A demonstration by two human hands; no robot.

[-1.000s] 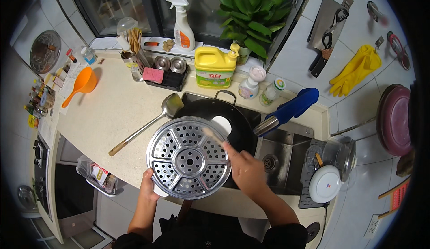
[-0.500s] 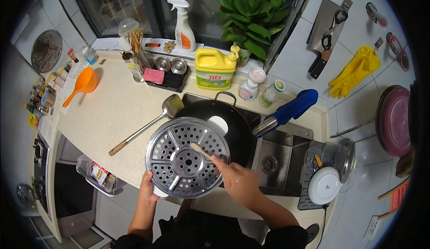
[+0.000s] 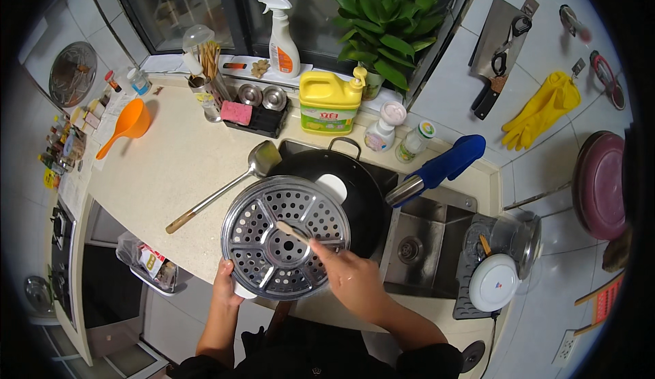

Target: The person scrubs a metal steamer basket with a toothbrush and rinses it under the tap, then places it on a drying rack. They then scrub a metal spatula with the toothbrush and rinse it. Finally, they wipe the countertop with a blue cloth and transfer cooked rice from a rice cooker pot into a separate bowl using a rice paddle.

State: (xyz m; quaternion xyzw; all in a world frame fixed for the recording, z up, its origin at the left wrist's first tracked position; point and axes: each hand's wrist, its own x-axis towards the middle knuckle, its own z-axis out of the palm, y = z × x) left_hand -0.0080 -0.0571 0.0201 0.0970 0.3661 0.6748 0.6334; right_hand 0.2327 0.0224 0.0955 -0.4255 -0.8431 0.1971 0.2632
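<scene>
Left hand (image 3: 226, 285) grips near rim of round perforated stainless-steel steamer tray (image 3: 286, 237), fingers clenched on its lower-left edge. Tray sits tilted over black wok (image 3: 355, 195) w/ blue handle (image 3: 443, 166), partly above counter edge. Right hand (image 3: 350, 279) pinches thin pale wooden stick (image 3: 293, 231), tip laid on tray centre. Steel ladle w/ wooden grip (image 3: 225, 189) rests on beige countertop (image 3: 150, 167), bowl touching wok rim. Sink (image 3: 423, 242) just beside wok, at right.
</scene>
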